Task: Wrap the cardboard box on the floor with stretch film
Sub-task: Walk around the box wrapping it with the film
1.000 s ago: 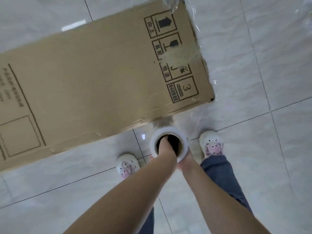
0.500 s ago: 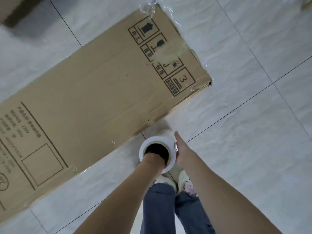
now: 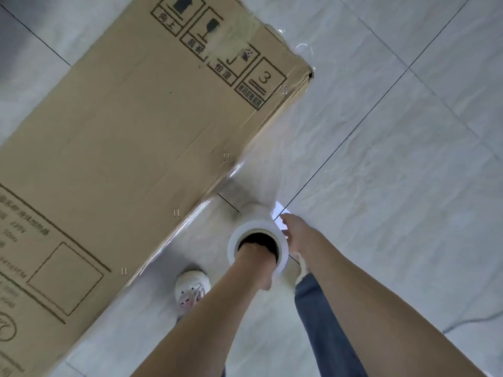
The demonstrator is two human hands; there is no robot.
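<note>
A long brown cardboard box (image 3: 130, 148) with printed handling symbols stands on the tiled floor and fills the left and upper part of the view. A white roll of stretch film (image 3: 257, 240) hangs upright just off the box's near long side. My left hand (image 3: 254, 254) is pushed down into the roll's core, fingers hidden inside. My right hand (image 3: 295, 235) rests flat against the roll's outer right side. A clear sheet of film (image 3: 275, 148) stretches from the roll up to the box's right corner, and film clings along the box's lower edge.
Pale marble floor tiles (image 3: 408, 186) with dark grout lines spread to the right. My own feet in white shoes (image 3: 192, 291) and blue jeans (image 3: 324, 327) stand close below the roll, beside the box's edge.
The view has swung and come closer to the box. The roll with both hands has travelled along the box's near long side, away from its right corner, paying out more film.
</note>
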